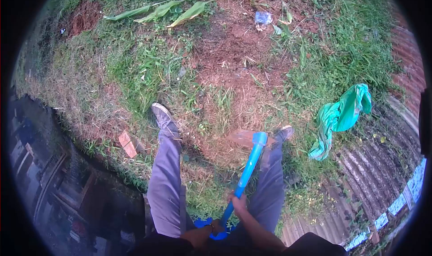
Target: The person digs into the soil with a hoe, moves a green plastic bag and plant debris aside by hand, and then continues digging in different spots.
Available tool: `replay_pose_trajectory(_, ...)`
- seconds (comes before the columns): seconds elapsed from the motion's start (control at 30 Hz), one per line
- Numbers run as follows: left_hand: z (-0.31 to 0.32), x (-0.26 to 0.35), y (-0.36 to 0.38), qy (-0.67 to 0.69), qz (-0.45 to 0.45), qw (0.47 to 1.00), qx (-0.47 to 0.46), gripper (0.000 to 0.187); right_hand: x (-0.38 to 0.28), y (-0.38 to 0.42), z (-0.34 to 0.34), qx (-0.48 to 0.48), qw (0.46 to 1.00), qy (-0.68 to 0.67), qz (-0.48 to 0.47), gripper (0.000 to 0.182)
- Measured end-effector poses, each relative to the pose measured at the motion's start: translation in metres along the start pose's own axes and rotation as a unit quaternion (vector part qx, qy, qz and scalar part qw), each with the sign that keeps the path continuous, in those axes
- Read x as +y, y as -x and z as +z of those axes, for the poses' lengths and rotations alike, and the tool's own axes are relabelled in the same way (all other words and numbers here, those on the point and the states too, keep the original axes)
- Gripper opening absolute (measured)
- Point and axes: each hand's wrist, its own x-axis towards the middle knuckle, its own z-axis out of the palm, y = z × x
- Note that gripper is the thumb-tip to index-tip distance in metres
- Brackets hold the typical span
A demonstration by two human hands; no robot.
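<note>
A hoe with a blue handle slants up and away from my body between my legs. My right hand wraps around the middle of the handle. Lower down, close to my lap, my left hand grips the handle near its end. The hoe's flat brown blade is at the far end, low over the grass beside my right shoe. A blue object shows partly behind my left hand, mostly hidden.
A green cloth or sack lies at the right, near corrugated metal sheets. A broken brick rests left of my left shoe. Cut leafy stalks and a clear plastic scrap lie ahead. Dark ground drops away at lower left.
</note>
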Motion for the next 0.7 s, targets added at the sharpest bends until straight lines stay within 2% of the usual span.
replay_pose_trajectory(0.03,0.009,0.012,-0.024,-0.067,0.050,0.996,-0.012,0.046,-0.013,0.015,-0.016,0.006,1.000,0.011,-0.010,0.018)
replay_pose_trajectory(0.07,0.009,0.031,-0.048,-0.089,0.091,0.992,0.017,0.048,-0.036,0.013,-0.029,-0.004,0.997,-0.013,-0.076,0.019)
replay_pose_trajectory(0.1,-0.002,0.062,-0.066,0.066,0.133,0.980,0.133,0.033,-0.081,0.001,-0.031,-0.021,0.989,-0.035,-0.145,0.020)
replay_pose_trajectory(0.13,-0.027,0.098,-0.096,0.082,0.144,0.977,0.136,0.028,-0.126,-0.012,-0.028,-0.006,0.988,-0.052,-0.146,0.018)
replay_pose_trajectory(0.17,-0.065,0.147,-0.109,0.041,0.202,0.964,0.167,0.024,-0.168,-0.031,-0.023,-0.001,0.976,-0.074,-0.204,0.018)
replay_pose_trajectory(0.2,-0.095,0.187,-0.131,0.030,0.216,0.949,0.230,0.023,-0.208,-0.056,-0.015,0.002,0.965,-0.070,-0.252,0.016)
replay_pose_trajectory(0.23,-0.137,0.233,-0.133,0.011,0.225,0.950,0.215,0.029,-0.249,-0.075,-0.001,0.002,0.956,-0.096,-0.277,0.015)
replay_pose_trajectory(0.27,-0.159,0.247,-0.161,0.005,0.244,0.917,0.316,0.022,-0.291,-0.085,0.019,0.035,0.945,-0.109,-0.307,0.010)
replay_pose_trajectory(0.3,-0.178,0.258,-0.167,0.016,0.247,0.910,0.332,0.018,-0.308,-0.119,0.027,0.024,0.942,-0.069,-0.329,0.011)
replay_pose_trajectory(0.33,-0.186,0.261,-0.162,0.028,0.246,0.904,0.348,0.016,-0.313,-0.139,0.037,0.046,0.952,-0.044,-0.300,0.015)
replay_pose_trajectory(0.37,-0.165,0.247,-0.147,0.083,0.184,0.917,0.343,0.014,-0.277,-0.155,0.037,0.039,0.969,-0.006,-0.245,0.012)
replay_pose_trajectory(0.4,-0.125,0.204,-0.147,0.084,0.123,0.931,0.334,0.015,-0.231,-0.171,0.037,0.029,0.980,0.030,-0.197,0.010)
replay_pose_trajectory(0.43,-0.074,0.126,-0.168,0.073,0.017,0.928,0.364,0.016,-0.165,-0.167,0.030,0.045,0.989,0.061,-0.129,0.011)
replay_pose_trajectory(0.47,-0.056,0.087,-0.133,0.000,-0.036,0.931,0.364,0.019,-0.116,-0.127,0.022,0.010,0.997,-0.023,-0.078,0.008)
replay_pose_trajectory(0.5,-0.037,0.051,-0.089,0.059,-0.024,0.968,0.241,0.027,-0.061,-0.091,0.005,-0.017,0.998,-0.053,-0.033,0.005)
replay_pose_trajectory(0.53,-0.024,0.011,-0.056,0.028,-0.089,0.994,0.061,0.035,-0.009,-0.051,-0.009,-0.018,0.996,-0.083,0.020,0.007)
replay_pose_trajectory(0.57,-0.013,-0.009,-0.051,0.037,-0.072,0.997,0.005,0.038,0.032,-0.016,-0.023,-0.038,0.997,-0.063,0.031,0.013)
replay_pose_trajectory(0.6,-0.012,0.002,-0.027,0.047,-0.055,0.996,-0.052,0.042,0.031,0.001,-0.029,-0.016,0.996,-0.084,0.022,0.014)
replay_pose_trajectory(0.63,0.011,-0.018,-0.038,-0.026,-0.035,0.997,-0.067,0.043,0.027,0.021,-0.045,0.009,0.995,-0.098,0.022,0.016)
replay_pose_trajectory(0.67,0.036,-0.040,-0.058,-0.100,-0.014,0.991,-0.090,0.044,0.007,0.018,-0.064,0.015,0.996,-0.089,-0.016,0.016)
replay_pose_trajectory(0.7,0.053,-0.062,-0.112,-0.086,0.037,0.995,0.017,0.046,-0.022,0.006,-0.083,0.027,0.995,-0.085,-0.053,0.017)
